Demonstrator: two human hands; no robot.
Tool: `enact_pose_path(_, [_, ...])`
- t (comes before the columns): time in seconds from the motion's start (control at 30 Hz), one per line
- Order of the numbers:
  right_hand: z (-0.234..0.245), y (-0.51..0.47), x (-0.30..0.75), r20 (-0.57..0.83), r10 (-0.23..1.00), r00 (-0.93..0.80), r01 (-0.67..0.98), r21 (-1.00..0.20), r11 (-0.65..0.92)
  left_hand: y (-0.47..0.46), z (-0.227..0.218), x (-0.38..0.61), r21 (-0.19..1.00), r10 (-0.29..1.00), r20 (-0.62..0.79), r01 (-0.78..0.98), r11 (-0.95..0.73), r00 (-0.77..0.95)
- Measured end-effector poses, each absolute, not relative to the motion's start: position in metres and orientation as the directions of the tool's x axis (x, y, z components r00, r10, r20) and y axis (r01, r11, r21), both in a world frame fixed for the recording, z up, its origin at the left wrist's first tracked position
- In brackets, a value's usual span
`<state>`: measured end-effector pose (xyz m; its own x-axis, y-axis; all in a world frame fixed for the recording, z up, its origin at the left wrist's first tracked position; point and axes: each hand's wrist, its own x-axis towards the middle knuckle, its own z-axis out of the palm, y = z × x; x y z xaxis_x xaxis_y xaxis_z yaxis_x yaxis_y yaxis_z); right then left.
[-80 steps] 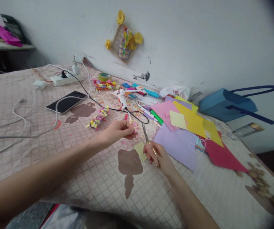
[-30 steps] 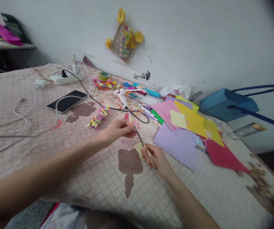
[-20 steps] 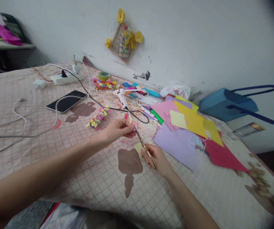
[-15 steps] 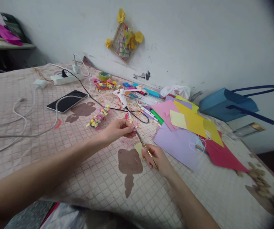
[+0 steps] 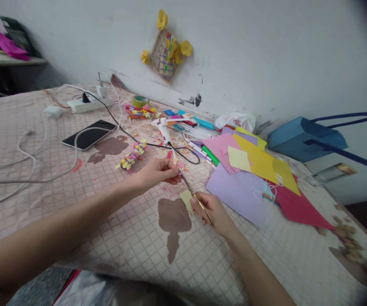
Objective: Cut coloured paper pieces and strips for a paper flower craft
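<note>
The right hand (image 5: 211,210) grips gold-handled scissors (image 5: 186,182), tips at the left hand (image 5: 160,173), pinched narrow, on what I can't tell; a hot-glue gun (image 5: 163,131) lies nearer the table's (image 5: 132,246) wall-side edge.

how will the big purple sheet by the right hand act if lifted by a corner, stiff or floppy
The purple sheet looks like thin, flat paper, so it would probably sag from a corner. It should be light for its size, as no thickness shows. The pink sheet seems to overlap its far edge, so that might slide too.
</note>
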<state>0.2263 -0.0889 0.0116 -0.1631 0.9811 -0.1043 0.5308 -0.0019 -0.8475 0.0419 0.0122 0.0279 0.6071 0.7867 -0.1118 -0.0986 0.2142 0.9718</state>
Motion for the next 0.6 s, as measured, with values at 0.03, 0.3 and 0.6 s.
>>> enact_pose_path(0.03, [0.0120,-0.0889,0.2262,-0.104,0.981,-0.162,0.534,-0.845,-0.002,0.0124,0.0277,0.0419,0.972,0.787,-0.111,-0.098,0.213,0.607])
enact_pose_path(0.3, [0.0138,-0.0886,0.2266,-0.095,0.983,-0.159,0.551,-0.835,0.008,0.0135,0.0268,0.0421,0.971,0.783,-0.120,-0.091,0.220,0.610])
enact_pose_path(0.6, [0.0137,-0.0889,0.2265,-0.093,0.983,-0.156,0.561,-0.828,0.011,0.0127,0.0277,0.0419,0.975,0.789,-0.112,-0.087,0.205,0.604])
